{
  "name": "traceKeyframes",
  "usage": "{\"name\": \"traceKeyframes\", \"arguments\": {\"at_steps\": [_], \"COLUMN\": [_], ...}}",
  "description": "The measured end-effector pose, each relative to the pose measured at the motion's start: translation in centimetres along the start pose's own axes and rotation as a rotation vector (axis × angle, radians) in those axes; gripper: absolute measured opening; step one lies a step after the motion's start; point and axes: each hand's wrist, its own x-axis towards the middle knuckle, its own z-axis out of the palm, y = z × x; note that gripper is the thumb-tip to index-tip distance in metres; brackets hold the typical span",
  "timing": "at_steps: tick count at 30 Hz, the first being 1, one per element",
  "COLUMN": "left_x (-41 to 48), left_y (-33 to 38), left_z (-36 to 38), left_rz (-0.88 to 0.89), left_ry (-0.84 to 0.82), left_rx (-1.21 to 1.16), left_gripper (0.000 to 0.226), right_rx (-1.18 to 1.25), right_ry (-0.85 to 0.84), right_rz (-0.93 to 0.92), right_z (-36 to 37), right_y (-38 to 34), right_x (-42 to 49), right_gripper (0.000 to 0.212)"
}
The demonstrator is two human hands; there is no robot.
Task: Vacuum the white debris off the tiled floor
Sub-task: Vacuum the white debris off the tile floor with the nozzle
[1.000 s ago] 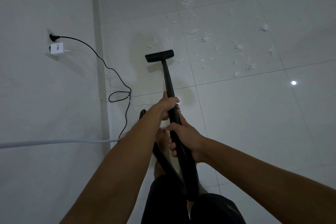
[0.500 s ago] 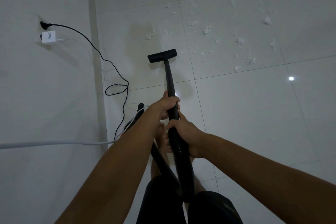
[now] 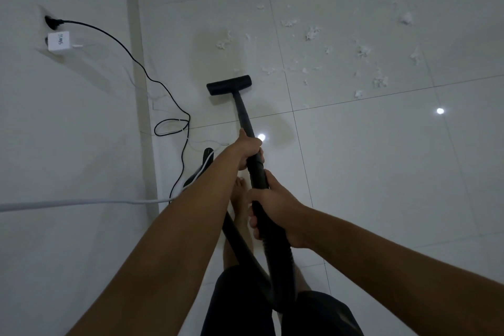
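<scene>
A black vacuum wand ends in a flat black floor nozzle resting on the white tiled floor. My left hand grips the wand higher up, and my right hand grips it lower, where the ribbed black hose begins. White fluffy debris lies scattered over the tiles beyond and to the right of the nozzle. One clump sits just ahead of the nozzle.
A white wall runs along the left with a socket holding a black plug and a white adapter. A black cord loops on the floor by the wall. A white cable crosses at left. My bare feet stand below the wand.
The nozzle has slid back toward me and slightly left, away from the debris. Both hands keep their grip on the wand, and the view has tilted down a little.
</scene>
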Motion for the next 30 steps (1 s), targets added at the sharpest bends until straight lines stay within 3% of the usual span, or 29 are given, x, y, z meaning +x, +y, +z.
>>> {"name": "traceKeyframes", "arguments": {"at_steps": [10, 15, 19, 25, 30], "left_x": [3.0, 5.1, 6.5, 7.9, 7.3], "left_y": [-1.1, -2.2, -2.7, -3.6, -4.1], "left_z": [0.2, 0.4, 0.7, 0.5, 1.0], "left_rz": [-0.019, -0.015, 0.008, 0.032, 0.016], "left_ry": [-0.036, -0.027, -0.019, 0.062, 0.078], "left_rx": [-0.106, -0.117, -0.123, -0.127, -0.013], "left_gripper": [0.08, 0.083, 0.084, 0.049, 0.064], "right_rx": [0.084, 0.126, 0.149, 0.085, -0.058], "right_ry": [-0.002, -0.035, -0.024, -0.024, 0.019], "right_rz": [0.014, 0.06, 0.082, 0.054, 0.036], "right_z": [-1.0, -2.4, -3.1, -3.3, -3.6], "right_y": [0.8, 2.0, 3.2, 3.4, 4.1], "right_x": [3.3, 5.0, 6.6, 8.0, 8.1], "right_gripper": [0.063, 0.042, 0.049, 0.031, 0.031]}}
